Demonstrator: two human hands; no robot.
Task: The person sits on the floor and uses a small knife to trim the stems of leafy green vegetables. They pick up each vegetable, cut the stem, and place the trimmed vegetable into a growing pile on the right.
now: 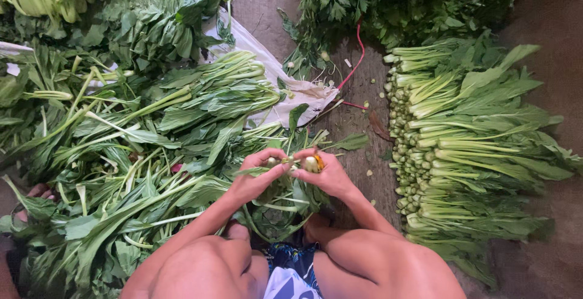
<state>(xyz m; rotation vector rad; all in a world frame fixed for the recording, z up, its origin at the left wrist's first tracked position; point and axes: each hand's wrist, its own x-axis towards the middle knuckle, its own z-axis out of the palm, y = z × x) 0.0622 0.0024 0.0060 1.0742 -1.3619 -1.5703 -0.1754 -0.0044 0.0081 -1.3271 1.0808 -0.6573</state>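
While the person squats on the floor, the left hand [258, 174] and right hand [328, 174] both clench the stem end of a leafy green bunch [285, 195], its leaves hanging toward the knees, left of the trimmed stacked greens [461, 147].

A bare strip of floor [358, 123] runs through the frame's centre, hemmed by loose greens [121, 153] at left, stacked bundles [467, 147] at right and leafy herbs [395, 1] above.
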